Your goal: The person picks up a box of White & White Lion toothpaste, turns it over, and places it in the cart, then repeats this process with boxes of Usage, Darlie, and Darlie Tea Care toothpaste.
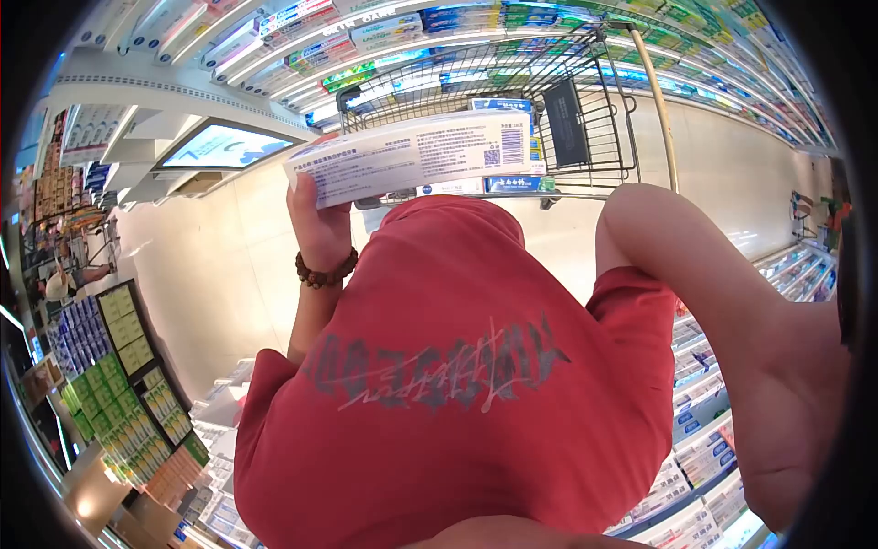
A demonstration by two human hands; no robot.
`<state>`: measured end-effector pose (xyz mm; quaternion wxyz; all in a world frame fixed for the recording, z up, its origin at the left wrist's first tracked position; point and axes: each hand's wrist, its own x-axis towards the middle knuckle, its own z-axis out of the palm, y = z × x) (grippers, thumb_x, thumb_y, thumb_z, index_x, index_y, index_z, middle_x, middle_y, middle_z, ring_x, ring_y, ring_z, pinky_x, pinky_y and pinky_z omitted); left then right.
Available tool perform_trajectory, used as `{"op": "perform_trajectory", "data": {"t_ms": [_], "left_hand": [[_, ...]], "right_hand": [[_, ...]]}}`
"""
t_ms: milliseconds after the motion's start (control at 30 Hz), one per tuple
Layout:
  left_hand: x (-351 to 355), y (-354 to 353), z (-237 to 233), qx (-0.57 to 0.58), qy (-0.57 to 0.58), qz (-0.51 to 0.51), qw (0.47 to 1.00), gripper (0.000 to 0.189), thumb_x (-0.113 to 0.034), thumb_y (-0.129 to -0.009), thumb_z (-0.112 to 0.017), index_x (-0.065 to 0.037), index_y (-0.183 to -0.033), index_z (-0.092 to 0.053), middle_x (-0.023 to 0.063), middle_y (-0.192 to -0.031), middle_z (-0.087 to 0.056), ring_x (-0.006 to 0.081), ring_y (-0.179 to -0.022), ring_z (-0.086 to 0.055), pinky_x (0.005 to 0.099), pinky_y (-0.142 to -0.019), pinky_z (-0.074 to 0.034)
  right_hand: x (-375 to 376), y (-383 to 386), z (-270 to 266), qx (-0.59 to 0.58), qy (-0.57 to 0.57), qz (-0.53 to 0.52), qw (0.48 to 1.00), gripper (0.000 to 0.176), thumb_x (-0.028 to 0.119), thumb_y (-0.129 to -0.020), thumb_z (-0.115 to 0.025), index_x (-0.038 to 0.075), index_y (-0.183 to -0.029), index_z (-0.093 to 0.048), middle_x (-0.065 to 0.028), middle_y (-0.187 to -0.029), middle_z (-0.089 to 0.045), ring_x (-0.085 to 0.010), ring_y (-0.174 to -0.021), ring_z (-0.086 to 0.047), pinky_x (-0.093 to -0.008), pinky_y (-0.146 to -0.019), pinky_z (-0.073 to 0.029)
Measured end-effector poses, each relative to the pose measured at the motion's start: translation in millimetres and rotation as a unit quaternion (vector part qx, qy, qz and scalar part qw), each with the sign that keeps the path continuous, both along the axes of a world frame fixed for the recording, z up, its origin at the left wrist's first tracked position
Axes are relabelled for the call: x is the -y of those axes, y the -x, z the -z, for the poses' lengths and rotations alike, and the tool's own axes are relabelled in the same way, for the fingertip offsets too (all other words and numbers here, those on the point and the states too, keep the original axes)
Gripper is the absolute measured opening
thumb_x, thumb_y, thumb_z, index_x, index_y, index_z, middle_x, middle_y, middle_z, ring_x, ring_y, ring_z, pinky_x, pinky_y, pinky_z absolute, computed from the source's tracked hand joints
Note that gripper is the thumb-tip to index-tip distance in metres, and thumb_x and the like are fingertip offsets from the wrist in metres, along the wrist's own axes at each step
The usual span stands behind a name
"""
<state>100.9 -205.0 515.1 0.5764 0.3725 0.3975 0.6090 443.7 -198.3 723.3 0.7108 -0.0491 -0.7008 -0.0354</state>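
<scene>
My left hand (318, 218) is raised in front of my red shirt (457, 384) and grips one end of a long white toothpaste box (416, 156) with blue print and a barcode. A brown bead bracelet (325, 271) sits on that wrist. The box is held level, just in front of a wire shopping cart (585, 110) that holds more boxes (512, 183). My right arm (732, 329) bends at the elbow and runs toward the lower right edge. Its hand is close to the lens and cut off, so its fingers do not show.
Shelves of toothpaste boxes (384, 37) line the aisle beyond the cart, with more shelves at lower right (704, 430) and lower left (128, 403). A screen (224, 145) hangs at the left. Another person (62, 284) stands far off at the left. The floor is pale tile.
</scene>
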Motion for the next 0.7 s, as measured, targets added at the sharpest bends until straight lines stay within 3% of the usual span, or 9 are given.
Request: {"op": "perform_trajectory", "data": {"t_ms": [233, 300, 367, 400, 433, 500, 600, 700], "left_hand": [[-2, 3, 2, 0.032, -0.008, -0.018, 0.999, 0.058, -0.043, -0.099, -0.044, 0.003, -0.135, -0.045, 0.0162, -0.122, -0.06, 0.0285, -0.106, -0.064, 0.0442, -0.078, -0.059], [-3, 3, 0, 0.048, -0.008, -0.018, 0.999, 0.058, -0.041, -0.1, -0.045, 0.004, -0.135, -0.045, 0.0161, -0.121, -0.061, 0.0273, -0.106, -0.065, 0.0435, -0.079, -0.06], [-5, 2, -2, 0.054, -0.006, -0.016, 0.998, 0.058, -0.041, -0.1, -0.043, 0.005, -0.135, -0.045, 0.0167, -0.119, -0.062, 0.0285, -0.104, -0.066, 0.044, -0.078, -0.06], [-6, 1, -3, 0.057, -0.005, -0.015, 0.998, 0.058, -0.042, -0.1, -0.042, 0.005, -0.135, -0.045, 0.0169, -0.119, -0.062, 0.0289, -0.103, -0.067, 0.0442, -0.077, -0.06], [-7, 1, -4, 0.06, -0.005, -0.014, 0.998, 0.058, -0.042, -0.101, -0.042, 0.005, -0.135, -0.045, 0.0171, -0.118, -0.062, 0.0294, -0.102, -0.067, 0.0445, -0.077, -0.06], [-7, 1, -5, 0.062, 0.001, -0.014, 0.998, 0.059, -0.042, -0.101, -0.041, 0.005, -0.135, -0.045, 0.0174, -0.118, -0.063, 0.0301, -0.101, -0.067, 0.0449, -0.076, -0.061], [-6, 2, -2, 0.05, 0.02, -0.01, 0.999, 0.058, -0.043, -0.1, -0.04, 0.004, -0.134, -0.046, 0.018, -0.12, -0.062, 0.0318, -0.102, -0.067, 0.0453, -0.075, -0.06], [-4, 1, 1, 0.026, 0.033, -0.002, 0.999, 0.057, -0.045, -0.1, -0.038, 0.001, -0.134, -0.047, 0.019, -0.124, -0.06, 0.034, -0.103, -0.066, 0.0454, -0.074, -0.059]], "right_hand": [[-30, 19, 26, -0.106, -0.015, -0.027, 0.994, 0.036, 0.02, -0.089, -0.047, -0.012, -0.091, -0.062, -0.0248, -0.096, -0.066, -0.0312, -0.08, -0.064, -0.0353, -0.075, -0.052], [-52, 27, 53, -0.158, 0.028, -0.026, 0.987, 0.035, 0.02, -0.089, -0.047, -0.012, -0.089, -0.062, -0.0251, -0.098, -0.066, -0.0317, -0.082, -0.064, -0.0355, -0.077, -0.052], [-75, 39, 102, -0.173, 0.163, -0.005, 0.971, 0.034, 0.019, -0.088, -0.048, -0.012, -0.088, -0.063, -0.0254, -0.099, -0.066, -0.0322, -0.083, -0.065, -0.0357, -0.078, -0.052], [-80, 44, 130, -0.095, 0.322, 0.119, 0.934, 0.039, 0.024, -0.092, -0.044, -0.009, -0.102, -0.064, -0.0175, -0.102, -0.068, -0.0232, -0.082, -0.064, -0.0347, -0.078, -0.051], [-89, 52, 160, -0.054, 0.397, 0.078, 0.913, 0.047, 0.032, -0.099, -0.038, -0.004, -0.113, -0.064, -0.0121, -0.104, -0.069, -0.0165, -0.082, -0.062, -0.0325, -0.077, -0.049], [-83, 77, 198, -0.11, 0.561, -0.097, 0.814, 0.052, 0.037, -0.104, -0.031, -0.002, -0.117, -0.063, -0.0128, -0.097, -0.07, -0.0169, -0.087, -0.063, -0.0323, -0.08, -0.05], [-59, 102, 208, -0.187, 0.655, -0.212, 0.701, 0.058, 0.041, -0.106, -0.027, -0.002, -0.115, -0.064, -0.0115, -0.09, -0.07, -0.0153, -0.079, -0.064, -0.0289, -0.069, -0.052], [-46, 96, 206, -0.165, 0.695, -0.222, 0.663, 0.058, 0.041, -0.105, -0.026, -0.002, -0.113, -0.064, -0.0102, -0.084, -0.068, -0.0135, -0.066, -0.064, -0.0256, -0.053, -0.05]]}}
